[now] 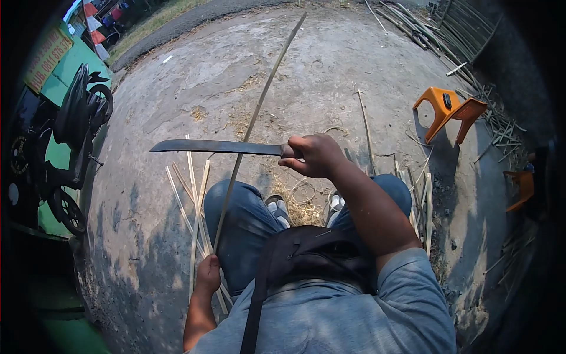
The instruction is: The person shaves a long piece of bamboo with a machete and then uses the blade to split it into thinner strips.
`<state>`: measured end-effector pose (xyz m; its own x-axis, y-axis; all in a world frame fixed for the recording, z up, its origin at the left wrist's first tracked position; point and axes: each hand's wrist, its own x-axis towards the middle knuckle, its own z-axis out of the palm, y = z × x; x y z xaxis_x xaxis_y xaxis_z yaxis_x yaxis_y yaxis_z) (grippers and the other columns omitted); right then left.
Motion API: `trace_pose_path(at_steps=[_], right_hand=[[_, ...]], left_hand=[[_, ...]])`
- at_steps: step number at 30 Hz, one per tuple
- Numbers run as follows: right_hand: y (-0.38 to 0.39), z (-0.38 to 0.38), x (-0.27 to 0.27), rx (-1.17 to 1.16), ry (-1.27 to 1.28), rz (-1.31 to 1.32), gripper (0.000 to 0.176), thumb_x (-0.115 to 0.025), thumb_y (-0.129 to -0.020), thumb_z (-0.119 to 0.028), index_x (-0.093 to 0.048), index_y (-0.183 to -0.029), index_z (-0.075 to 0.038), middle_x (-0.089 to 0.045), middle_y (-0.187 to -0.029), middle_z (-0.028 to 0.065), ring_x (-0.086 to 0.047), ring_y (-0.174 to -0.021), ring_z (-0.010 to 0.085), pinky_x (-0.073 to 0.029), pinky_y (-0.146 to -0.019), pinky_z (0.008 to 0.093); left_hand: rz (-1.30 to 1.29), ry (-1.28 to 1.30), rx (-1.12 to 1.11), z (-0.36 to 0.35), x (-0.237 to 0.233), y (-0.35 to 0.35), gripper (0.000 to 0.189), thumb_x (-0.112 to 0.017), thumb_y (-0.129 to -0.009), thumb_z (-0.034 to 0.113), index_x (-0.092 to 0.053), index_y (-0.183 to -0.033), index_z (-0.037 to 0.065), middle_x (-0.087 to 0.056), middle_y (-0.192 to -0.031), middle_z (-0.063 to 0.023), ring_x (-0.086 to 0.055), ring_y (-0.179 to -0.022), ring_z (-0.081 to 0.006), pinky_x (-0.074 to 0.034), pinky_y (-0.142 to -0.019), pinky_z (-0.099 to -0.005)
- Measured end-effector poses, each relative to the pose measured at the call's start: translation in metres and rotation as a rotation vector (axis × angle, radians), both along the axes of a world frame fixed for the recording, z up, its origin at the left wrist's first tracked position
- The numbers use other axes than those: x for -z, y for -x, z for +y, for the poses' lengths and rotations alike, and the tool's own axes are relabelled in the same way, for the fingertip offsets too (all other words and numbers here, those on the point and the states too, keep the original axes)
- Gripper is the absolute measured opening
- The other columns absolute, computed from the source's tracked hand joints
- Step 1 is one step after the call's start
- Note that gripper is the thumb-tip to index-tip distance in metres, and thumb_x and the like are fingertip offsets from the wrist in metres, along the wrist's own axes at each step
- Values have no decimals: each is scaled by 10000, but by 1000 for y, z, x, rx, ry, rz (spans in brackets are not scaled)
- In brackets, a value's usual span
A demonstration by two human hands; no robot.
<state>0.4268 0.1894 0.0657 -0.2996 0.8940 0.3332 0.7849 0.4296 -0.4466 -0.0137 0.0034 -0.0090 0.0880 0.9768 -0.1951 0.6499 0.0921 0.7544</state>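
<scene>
My right hand (312,155) is closed round the handle of a long machete (218,146), whose blade points left and lies across a long thin bamboo strip (259,106). Near its lower end the strip is held in my left hand (209,272), beside my left thigh. The strip slants up and to the right, far out over the ground. Several pale split strips (194,206) lean by my left leg, and more strips (428,206) stand beside my right knee.
An orange plastic chair (439,109) with a small dark object on it stands at right. Bamboo poles (407,26) lie at the upper right. Parked motorbikes (76,118) are at left. Shavings (303,209) lie between my feet.
</scene>
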Motion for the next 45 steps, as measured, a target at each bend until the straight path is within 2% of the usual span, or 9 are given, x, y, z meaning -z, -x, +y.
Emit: trace_pose_path(at_steps=[10,14,17,25,32,36,37,41,45], right_hand=[[8,-12,5,-133,-110,-63,466,-724,-874,-595,-620,-859,-140,-665,-696,102,-693,-683,365,-517,-599,489],[0,7,9,21,-31,-17,489,-707,-898,-581,-572,-845,-115,-649,-662,119,-689,-674,378,-513,-601,498],[5,2,6,7,-67,19,474,-753,-883,-538,-549,-839,-113,-641,-675,123,-658,-636,389,-487,-555,496],[19,-21,-3,-167,-80,-101,462,-728,-876,-576,-590,-877,-136,-653,-697,108,-677,-684,386,-505,-613,481],[-8,8,2,87,46,58,476,-695,-901,-607,-642,-886,-134,-696,-744,128,-704,-734,380,-534,-643,493],[-1,-4,-3,76,28,68,480,-675,-919,-606,-633,-881,-129,-697,-741,123,-701,-730,384,-532,-627,508],[2,-6,4,18,-12,122,489,-675,-914,-612,-622,-871,-127,-687,-721,125,-698,-717,387,-530,-623,516],[17,-20,-1,-162,4,-139,471,-698,-889,-603,-621,-871,-139,-680,-710,113,-704,-697,370,-532,-623,485],[11,-14,-4,-180,5,-106,478,-696,-887,-606,-612,-858,-137,-671,-697,118,-696,-698,380,-523,-622,492]], left_hand=[[-14,63,22,5,6,6,715,-387,-1071,642,-546,-799,0,-510,-691,-57,-492,-699,-158,-409,-634,-376],[-34,22,6,2,2,2,709,-376,-1077,633,-543,-793,5,-503,-670,-48,-477,-662,-157,-395,-609,-370],[3,72,8,1,6,11,705,-377,-1080,625,-545,-784,7,-500,-650,-41,-470,-632,-158,-384,-586,-368],[-11,72,9,2,20,16,711,-385,-1075,630,-549,-774,8,-496,-634,-37,-486,-628,-155,-374,-574,-372],[-14,77,6,2,10,12,710,-374,-1075,636,-559,-781,17,-501,-641,-35,-487,-632,-152,-380,-582,-366],[-53,134,-13,2,19,22,698,-371,-1079,629,-549,-771,28,-504,-646,-29,-474,-631,-145,-382,-585,-362],[-40,133,-10,3,20,22,696,-372,-1079,628,-547,-770,29,-501,-645,-28,-472,-631,-144,-382,-585,-362],[-15,105,15,3,15,17,688,-378,-1080,624,-541,-769,32,-489,-638,-27,-465,-633,-140,-377,-582,-364],[-2,72,16,2,19,20,685,-379,-1081,621,-538,-770,32,-482,-635,-19,-461,-634,-137,-372,-580,-360]])
